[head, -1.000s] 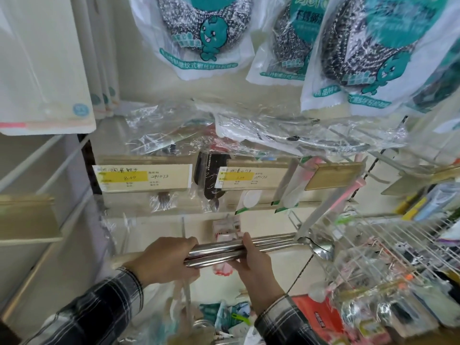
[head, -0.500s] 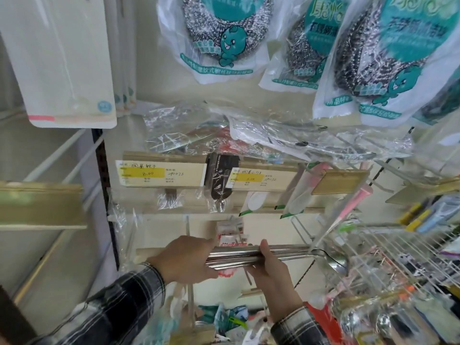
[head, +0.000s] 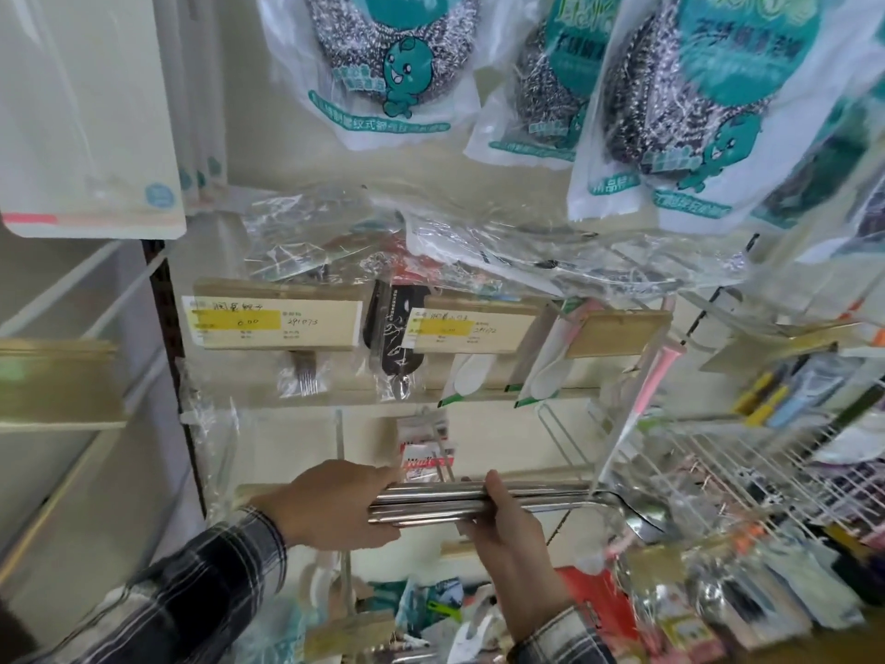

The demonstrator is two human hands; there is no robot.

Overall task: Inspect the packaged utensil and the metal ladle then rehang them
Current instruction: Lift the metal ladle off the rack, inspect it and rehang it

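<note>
Polished, mirror-bright metal ladle [head: 479, 505], crinkled glossy clear plastic bags [head: 550, 261], coarse steel-wool scourers [head: 383, 50] in printed plastic, matt paper price tags [head: 273, 321], plaid cloth sleeves [head: 191, 591]

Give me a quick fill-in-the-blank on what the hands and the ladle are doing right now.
1. The metal ladle is held with its handle lying ____.
2. It is gripped by ____ hands, the left hand and the right hand.
3. The ladle's bowl points toward the person's ____ side.

Missing words: horizontal; both; right
</note>
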